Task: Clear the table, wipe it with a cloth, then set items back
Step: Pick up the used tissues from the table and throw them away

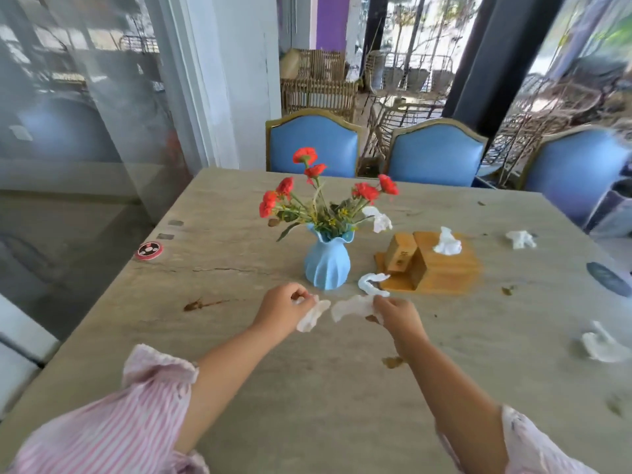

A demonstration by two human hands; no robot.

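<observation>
Left hand (287,302): 1 crumpled tissue (313,318) is gripped.
Right hand (398,314): a flat tissue (352,307) is pinched, seemingly by its right edge.
Curled tissue (372,283): left on the table (239,371), just beyond the right hand, beside the vase (326,265); judged nearer that hand.

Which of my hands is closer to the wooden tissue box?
Right. Right hand: just in front of the wooden tissue box. Left hand: farther off, in front of the blue vase.
</observation>
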